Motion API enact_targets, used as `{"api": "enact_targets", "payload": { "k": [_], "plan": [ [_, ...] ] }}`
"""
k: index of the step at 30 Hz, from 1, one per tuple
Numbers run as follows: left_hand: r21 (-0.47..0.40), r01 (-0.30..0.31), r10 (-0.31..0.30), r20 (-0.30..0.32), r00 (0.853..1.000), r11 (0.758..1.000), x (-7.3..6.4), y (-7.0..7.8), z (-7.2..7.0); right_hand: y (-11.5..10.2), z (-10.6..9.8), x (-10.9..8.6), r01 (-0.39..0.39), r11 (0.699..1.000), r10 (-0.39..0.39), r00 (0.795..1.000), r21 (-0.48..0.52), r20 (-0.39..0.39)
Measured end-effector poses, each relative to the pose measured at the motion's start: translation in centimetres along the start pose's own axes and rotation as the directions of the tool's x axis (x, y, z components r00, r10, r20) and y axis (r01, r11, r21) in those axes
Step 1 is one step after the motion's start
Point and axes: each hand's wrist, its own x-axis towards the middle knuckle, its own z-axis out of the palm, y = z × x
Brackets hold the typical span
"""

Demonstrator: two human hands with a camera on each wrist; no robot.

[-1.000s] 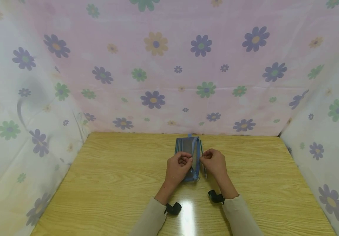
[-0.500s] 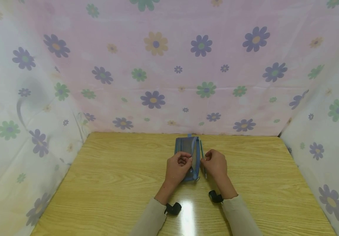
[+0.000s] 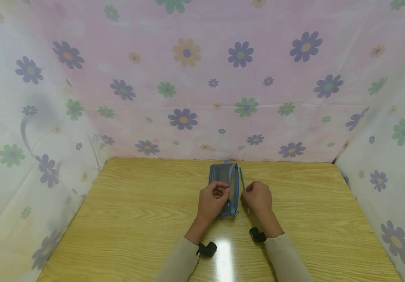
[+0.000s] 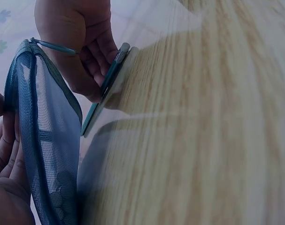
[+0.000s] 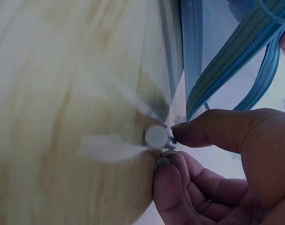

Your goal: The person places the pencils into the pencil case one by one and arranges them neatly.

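A blue mesh zip pouch [image 3: 223, 174] stands on the table with its zipped mouth undone and facing right. My left hand [image 3: 212, 201] pinches the near rim of that mouth between thumb and fingers; the left wrist view shows the mesh side and zip edge up close. Right of the pouch lies a green pencil [image 3: 242, 178], roughly parallel to it, with a metal ferrule and an eraser end pointing toward me. My right hand [image 3: 260, 197] pinches the pencil near its eraser end. In the right wrist view, the round white eraser [image 5: 157, 137] shows beside the thumb.
The wooden table [image 3: 146, 211] runs up to a flowered cloth backdrop [image 3: 202, 137], with matching cloth at both sides. A small ring hangs at the pouch's near corner. Black wrist cameras [image 3: 207, 249] sit on both wrists. A bright reflection lies on the near tabletop.
My right hand has shifted slightly right, away from the pouch. The pencil's near end has swung a little right with it. My left hand and the pouch have stayed put.
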Motion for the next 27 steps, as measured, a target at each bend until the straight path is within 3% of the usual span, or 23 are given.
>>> {"api": "enact_targets", "payload": {
  "k": [27],
  "plan": [
    [0.002, -0.029, 0.029, 0.004, 1.0, 1.0, -0.31, -0.21, -0.07, -0.02, 0.11, -0.23, -0.044, 0.999, 0.045, 0.998, -0.017, 0.033]
  ]
}}
